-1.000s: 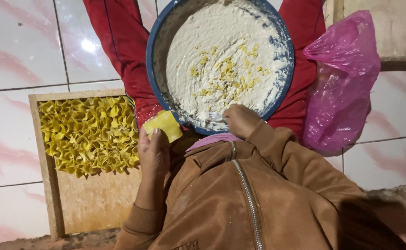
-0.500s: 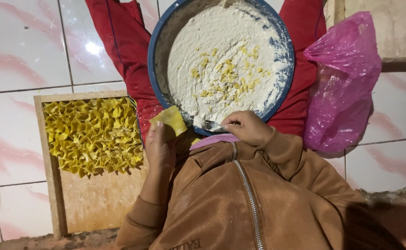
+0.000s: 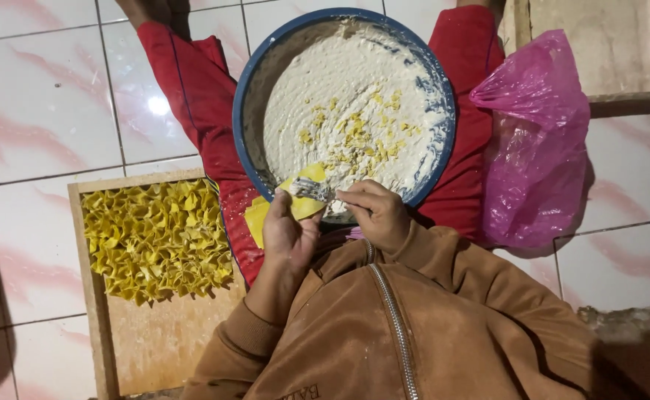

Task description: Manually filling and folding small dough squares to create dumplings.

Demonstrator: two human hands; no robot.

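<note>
Blue round basin (image 3: 245,111) on lap, holding white pasty filling (image 3: 347,96) flecked yellow. Wooden tray (image 3: 154,341) on tiled floor, packed with folded yellow dumplings (image 3: 154,238). Left hand (image 3: 289,235) grip closed on thin yellow wrapper (image 3: 304,194); right hand (image 3: 373,215) pinches small metal utensil (image 3: 311,191) touching wrapper. Crumpled pink plastic bag (image 3: 536,141) right.
</note>
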